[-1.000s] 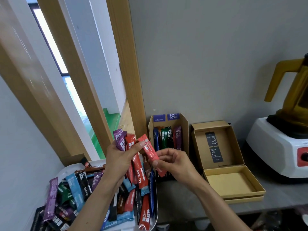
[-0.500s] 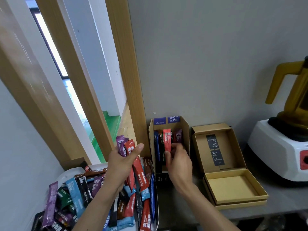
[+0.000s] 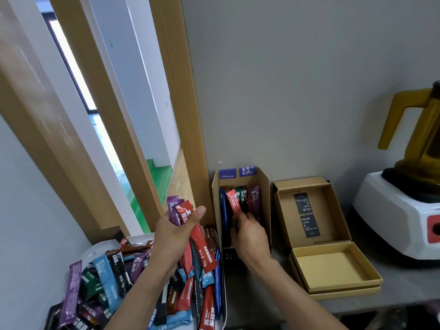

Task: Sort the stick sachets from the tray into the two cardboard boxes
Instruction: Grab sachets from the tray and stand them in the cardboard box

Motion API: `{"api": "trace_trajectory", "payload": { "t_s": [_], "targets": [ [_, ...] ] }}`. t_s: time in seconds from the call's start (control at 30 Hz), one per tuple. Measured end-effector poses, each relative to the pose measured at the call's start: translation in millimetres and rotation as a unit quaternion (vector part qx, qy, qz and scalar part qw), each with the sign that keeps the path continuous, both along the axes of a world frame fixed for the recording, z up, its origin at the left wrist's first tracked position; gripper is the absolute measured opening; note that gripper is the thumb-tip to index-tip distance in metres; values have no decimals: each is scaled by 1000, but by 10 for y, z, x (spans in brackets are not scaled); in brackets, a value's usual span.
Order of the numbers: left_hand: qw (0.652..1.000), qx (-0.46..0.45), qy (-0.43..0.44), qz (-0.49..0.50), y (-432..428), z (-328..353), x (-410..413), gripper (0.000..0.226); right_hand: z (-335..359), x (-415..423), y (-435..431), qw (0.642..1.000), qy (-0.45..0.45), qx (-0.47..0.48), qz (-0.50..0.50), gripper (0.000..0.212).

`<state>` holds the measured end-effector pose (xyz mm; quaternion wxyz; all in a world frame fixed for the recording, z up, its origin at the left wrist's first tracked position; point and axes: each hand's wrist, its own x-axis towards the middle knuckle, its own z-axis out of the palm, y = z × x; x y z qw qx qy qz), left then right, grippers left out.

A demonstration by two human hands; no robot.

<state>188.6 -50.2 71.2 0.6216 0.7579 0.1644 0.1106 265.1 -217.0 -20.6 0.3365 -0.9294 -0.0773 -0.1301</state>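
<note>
Two hands are busy over the grey worktop. The left grip is curled tight round a bundle of sachets. Purple and red ends fan out above its thumb, and a long red stick hangs out below its palm. Beneath and to the left of this grip lies the white tray, holding a loose heap of sachets in purple, green, pale blue, black and red.

Just to the right of the left grip, apart from it, the right grip reaches down into the tall box, which stands open against the wall. Its thumb and forefinger are pressed together on the lower end of a red sachet. The other fingertips are hidden among the packets. The red sachet sticks up from this grip inside the box, tilted so its top leans left. Blue sticks stand to its left, and green and purple ones stand behind it and to its right.

Right of the right grip, near the tall box, sits a flat box with its hinged lid thrown back and two black labels inside the lid. No sachets show in it. Farther right of that grip stands a white blender with a yellow-handled jug.
</note>
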Motion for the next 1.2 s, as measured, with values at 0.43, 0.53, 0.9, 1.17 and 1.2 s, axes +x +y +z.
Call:
{"api": "trace_trajectory", "payload": {
  "t_s": [0.43,0.53,0.9,1.17,1.2],
  "targets": [
    [999,17,-23,-16,-104,125,-10,55,589,-510,-177,891,161,332,263,34],
    [999,18,-25,-32,-151,171,-16,55,549,-524,-191,889,163,330,272,34],
    [998,-58,-23,5,-33,71,35,60,407,-351,-184,997,-42,-25,-62,41],
    [988,-149,-3,-46,-40,48,-29,54,385,-141,27,985,62,-126,-95,43],
    [985,-163,-8,-57,-32,57,-44,49,372,-156,23,986,57,-124,-95,42]
  ]
}}
